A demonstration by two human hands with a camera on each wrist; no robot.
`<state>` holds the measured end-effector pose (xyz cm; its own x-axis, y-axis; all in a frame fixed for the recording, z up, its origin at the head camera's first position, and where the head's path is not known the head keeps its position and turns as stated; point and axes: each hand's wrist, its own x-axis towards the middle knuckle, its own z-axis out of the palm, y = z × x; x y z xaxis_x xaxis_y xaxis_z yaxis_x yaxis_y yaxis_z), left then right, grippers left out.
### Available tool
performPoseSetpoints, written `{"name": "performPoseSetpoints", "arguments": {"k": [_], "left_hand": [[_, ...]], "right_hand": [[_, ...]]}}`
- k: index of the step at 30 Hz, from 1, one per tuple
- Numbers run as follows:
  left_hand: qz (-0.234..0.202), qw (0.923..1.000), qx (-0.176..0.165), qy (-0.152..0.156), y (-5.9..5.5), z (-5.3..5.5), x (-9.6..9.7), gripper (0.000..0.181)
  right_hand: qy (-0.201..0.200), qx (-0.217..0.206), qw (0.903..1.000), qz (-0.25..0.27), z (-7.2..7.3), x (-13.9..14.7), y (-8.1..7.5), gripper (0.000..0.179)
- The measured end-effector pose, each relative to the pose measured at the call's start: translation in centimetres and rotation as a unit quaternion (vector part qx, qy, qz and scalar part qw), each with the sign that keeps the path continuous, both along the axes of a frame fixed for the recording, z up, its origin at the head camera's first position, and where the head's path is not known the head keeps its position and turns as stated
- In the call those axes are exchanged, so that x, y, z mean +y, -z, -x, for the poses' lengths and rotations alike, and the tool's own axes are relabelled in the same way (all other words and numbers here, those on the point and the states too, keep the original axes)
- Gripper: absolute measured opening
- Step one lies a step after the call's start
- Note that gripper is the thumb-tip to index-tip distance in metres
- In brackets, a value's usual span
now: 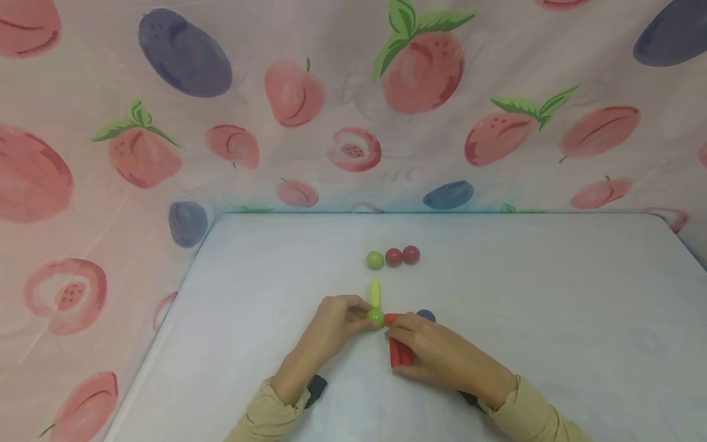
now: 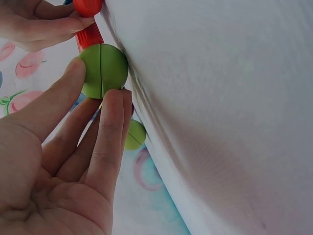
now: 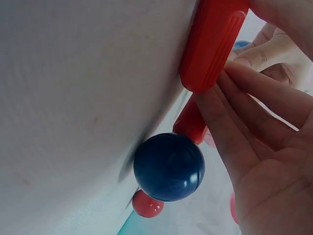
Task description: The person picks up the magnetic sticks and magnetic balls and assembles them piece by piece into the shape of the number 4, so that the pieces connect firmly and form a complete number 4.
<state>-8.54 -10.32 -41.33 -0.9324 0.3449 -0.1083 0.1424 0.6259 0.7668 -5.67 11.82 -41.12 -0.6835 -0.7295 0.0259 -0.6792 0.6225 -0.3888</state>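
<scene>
The left hand pinches a green ball — yellow-green rod just beyond; the right hand grips red rods — blue ball beyond its knuckles.

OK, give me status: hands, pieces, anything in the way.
Left hand pinches nearer green ball. Right hand grips red rod. Dark blue ball close by, could get bumped.

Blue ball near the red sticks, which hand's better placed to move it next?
Probably the right hand: the blue ball lies beside it, though it may first need to release a red stick. The left hand is farther off, pinching a green ball.
</scene>
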Motion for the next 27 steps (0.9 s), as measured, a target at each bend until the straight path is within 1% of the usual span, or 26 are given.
{"name": "performPoseSetpoints", "arguments": {"k": [7,13,15,20,27], "left_hand": [[0.001,1.0000,-0.005,-0.003,0.0,0.0,0.0,0.030],[0.004,0.9999,-0.008,-0.005,0.0,0.0,0.0,0.030],[0.005,1.0000,-0.004,-0.005,0.0,0.0,0.0,0.030],[0.007,1.0000,-0.005,-0.005,-0.1,0.0,0.1,0.030],[0.014,0.9997,-0.014,-0.011,-0.1,-0.1,0.1,0.030]], "right_hand": [[-0.008,0.019,0.9997,0.016,0.2,0.2,-0.3,0.040],[0.003,0.005,0.9999,0.012,0.6,0.4,-0.9,0.044],[0.005,0.007,0.9998,0.019,0.7,0.5,-1.1,0.045],[0.000,0.025,0.9990,0.036,1.0,0.8,-1.3,0.048],[0.014,0.025,0.9987,0.042,1.2,1.2,-1.6,0.046]]}}
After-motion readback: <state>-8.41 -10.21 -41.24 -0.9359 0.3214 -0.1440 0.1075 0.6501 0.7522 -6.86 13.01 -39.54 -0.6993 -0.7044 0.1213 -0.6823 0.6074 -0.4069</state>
